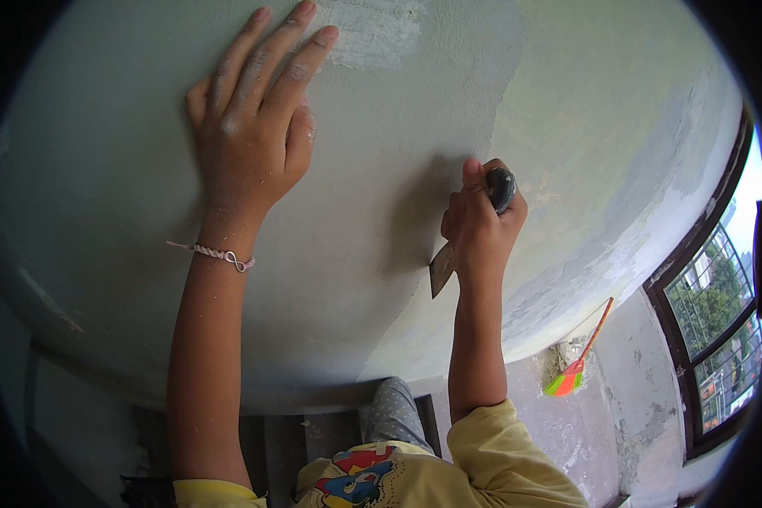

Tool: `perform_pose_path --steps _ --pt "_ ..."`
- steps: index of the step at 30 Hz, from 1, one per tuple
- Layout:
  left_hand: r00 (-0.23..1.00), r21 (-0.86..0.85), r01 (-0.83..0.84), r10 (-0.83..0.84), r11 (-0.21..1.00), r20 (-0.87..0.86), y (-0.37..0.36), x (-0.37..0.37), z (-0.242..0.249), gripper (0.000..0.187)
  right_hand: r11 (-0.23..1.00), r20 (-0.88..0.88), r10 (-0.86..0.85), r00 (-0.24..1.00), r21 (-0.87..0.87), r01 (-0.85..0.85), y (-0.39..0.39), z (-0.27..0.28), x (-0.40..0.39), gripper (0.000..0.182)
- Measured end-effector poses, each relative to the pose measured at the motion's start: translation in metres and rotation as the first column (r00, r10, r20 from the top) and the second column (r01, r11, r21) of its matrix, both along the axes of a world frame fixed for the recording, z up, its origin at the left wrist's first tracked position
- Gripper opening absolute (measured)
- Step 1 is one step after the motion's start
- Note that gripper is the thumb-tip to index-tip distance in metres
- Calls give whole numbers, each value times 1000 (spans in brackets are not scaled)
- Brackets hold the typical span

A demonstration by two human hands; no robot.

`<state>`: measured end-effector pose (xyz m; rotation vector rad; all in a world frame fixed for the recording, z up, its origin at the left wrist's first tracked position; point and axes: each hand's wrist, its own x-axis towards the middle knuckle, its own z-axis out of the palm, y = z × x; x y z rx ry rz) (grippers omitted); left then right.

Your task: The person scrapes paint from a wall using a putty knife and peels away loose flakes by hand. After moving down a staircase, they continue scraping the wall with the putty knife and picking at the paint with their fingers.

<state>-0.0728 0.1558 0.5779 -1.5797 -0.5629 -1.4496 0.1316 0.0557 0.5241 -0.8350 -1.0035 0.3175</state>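
Observation:
My left hand (254, 118) lies against the grey wall (339, 186) at the upper left, fingers spread and dusted with white, holding nothing. At centre right my right hand (483, 216) is closed round the dark handle of a scraper (440, 269). The scraper's metal blade points down and left, close to the wall surface near the border between the grey coat and the paler greenish area (567, 110). Most of the handle is hidden in my fingers. A rough white patch (372, 34) shows beside my left fingertips.
An orange and green broom (567, 377) leans at the lower right, near a dark-framed window (686, 360) with bars outside. Dark slatted boards (284, 444) and a leg in grey dotted trousers (392, 411) are below the wall.

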Motion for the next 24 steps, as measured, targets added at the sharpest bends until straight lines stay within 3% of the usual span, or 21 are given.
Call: perform_pose_path --steps 24 --pt "1000 -30 -19 19 999 19 2 0 -2 58 997 61 55 997 47 -58 0 58 6 36"
